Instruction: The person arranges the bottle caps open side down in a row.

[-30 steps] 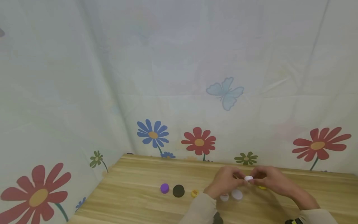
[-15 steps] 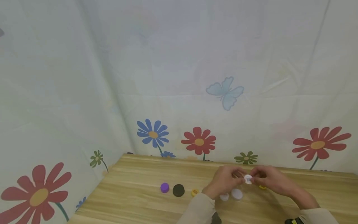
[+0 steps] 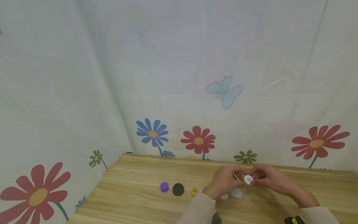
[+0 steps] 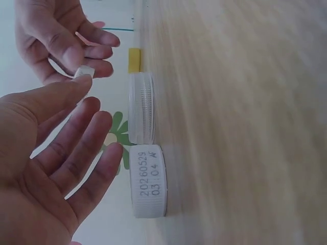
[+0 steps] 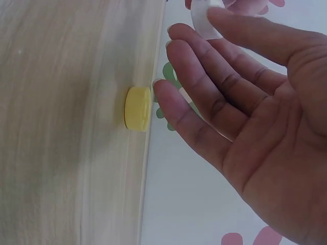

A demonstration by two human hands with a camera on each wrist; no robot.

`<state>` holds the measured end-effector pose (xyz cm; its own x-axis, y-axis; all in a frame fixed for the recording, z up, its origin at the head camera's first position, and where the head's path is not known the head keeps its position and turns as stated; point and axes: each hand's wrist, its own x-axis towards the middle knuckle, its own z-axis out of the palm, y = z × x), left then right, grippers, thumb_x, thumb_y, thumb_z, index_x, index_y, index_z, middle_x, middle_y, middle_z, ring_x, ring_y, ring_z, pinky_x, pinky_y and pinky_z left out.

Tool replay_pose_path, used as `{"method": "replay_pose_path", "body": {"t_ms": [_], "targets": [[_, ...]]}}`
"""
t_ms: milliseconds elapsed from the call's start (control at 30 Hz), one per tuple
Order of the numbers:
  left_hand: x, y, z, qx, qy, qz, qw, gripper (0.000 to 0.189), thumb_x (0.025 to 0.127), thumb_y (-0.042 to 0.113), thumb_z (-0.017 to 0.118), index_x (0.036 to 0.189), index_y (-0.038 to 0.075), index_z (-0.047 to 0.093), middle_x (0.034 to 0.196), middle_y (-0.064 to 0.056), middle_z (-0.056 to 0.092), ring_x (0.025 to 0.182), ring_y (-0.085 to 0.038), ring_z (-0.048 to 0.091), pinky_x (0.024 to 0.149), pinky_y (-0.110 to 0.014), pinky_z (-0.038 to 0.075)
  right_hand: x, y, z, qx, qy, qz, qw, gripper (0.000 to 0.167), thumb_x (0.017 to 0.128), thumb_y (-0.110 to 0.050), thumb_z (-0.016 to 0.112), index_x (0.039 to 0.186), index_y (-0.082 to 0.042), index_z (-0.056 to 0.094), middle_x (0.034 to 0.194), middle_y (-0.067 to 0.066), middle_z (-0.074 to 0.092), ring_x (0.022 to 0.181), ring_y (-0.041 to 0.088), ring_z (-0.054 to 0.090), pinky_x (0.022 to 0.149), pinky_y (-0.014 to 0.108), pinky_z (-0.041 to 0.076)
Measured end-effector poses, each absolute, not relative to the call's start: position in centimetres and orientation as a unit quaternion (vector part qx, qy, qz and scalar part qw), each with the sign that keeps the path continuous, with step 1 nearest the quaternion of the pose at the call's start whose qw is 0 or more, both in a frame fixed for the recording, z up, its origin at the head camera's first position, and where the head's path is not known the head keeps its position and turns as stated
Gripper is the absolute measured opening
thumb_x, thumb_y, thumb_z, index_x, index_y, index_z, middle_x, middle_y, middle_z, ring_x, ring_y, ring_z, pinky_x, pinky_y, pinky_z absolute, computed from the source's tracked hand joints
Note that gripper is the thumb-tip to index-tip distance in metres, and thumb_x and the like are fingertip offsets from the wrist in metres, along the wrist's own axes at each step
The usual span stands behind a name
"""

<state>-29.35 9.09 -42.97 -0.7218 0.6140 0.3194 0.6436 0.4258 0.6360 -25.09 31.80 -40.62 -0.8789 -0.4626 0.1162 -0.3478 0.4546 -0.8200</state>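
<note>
A small white bottle cap (image 3: 248,179) is held up above the table between both hands, its round face with a greyish square mark tilted toward the head camera. My left hand (image 3: 223,182) pinches it from the left with thumb and finger; my right hand (image 3: 272,179) pinches the other side. In the right wrist view the other fingers of that hand (image 5: 245,107) stay loosely extended. Below the left hand, a white printed cap (image 4: 148,181) and a clear-looking ribbed cap (image 4: 141,108) rest on the table. Near the right hand lies a yellow cap (image 5: 137,109).
On the wooden table (image 3: 139,174), left of the hands, a purple cap (image 3: 164,187), a black cap (image 3: 178,189) and an orange-yellow cap (image 3: 195,191) lie in a row. A flower-printed cloth (image 3: 167,102) hangs behind the table's far edge.
The white cap has turned in the fingers: its side faced the head camera at first, and now its round face shows. Both hands have stayed in nearly the same place.
</note>
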Motion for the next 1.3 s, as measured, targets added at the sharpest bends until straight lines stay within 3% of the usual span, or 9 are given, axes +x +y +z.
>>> {"method": "replay_pose_path", "body": {"t_ms": [500, 1100, 1300], "targets": [[-29.0, 9.4, -42.9, -0.38, -0.857, -0.348, -0.015, 0.013, 0.088, 0.019, 0.089, 0.1, 0.017, 0.083, 0.082, 0.02, 0.072, 0.074, 0.011, 0.058, 0.072, -0.011, 0.045, -24.8, 31.7, -40.8, -0.267, 0.862, -0.426, 0.065, 0.012, 0.092, 0.0, 0.079, 0.101, 0.001, 0.07, 0.093, 0.004, 0.071, 0.084, 0.01, 0.065, 0.071, 0.027, 0.054], [-28.4, 9.5, -42.6, -0.388, -0.861, -0.322, -0.067, 0.017, 0.089, 0.02, 0.089, 0.104, 0.015, 0.084, 0.087, 0.017, 0.076, 0.079, 0.01, 0.06, 0.076, -0.011, 0.046, -24.5, 31.6, -41.7, -0.232, 0.878, -0.409, 0.092, 0.016, 0.087, -0.001, 0.081, 0.097, -0.002, 0.069, 0.088, 0.003, 0.068, 0.078, 0.012, 0.06, 0.066, 0.026, 0.049], [-28.2, 9.8, -42.6, -0.394, -0.874, -0.28, -0.054, 0.016, 0.089, 0.025, 0.088, 0.103, 0.019, 0.085, 0.088, 0.021, 0.075, 0.084, 0.009, 0.059, 0.079, -0.01, 0.044, -24.2, 31.7, -42.0, -0.233, 0.877, -0.41, 0.089, 0.017, 0.088, -0.005, 0.083, 0.097, -0.002, 0.069, 0.087, 0.003, 0.067, 0.077, 0.012, 0.059, 0.066, 0.026, 0.049]]}}
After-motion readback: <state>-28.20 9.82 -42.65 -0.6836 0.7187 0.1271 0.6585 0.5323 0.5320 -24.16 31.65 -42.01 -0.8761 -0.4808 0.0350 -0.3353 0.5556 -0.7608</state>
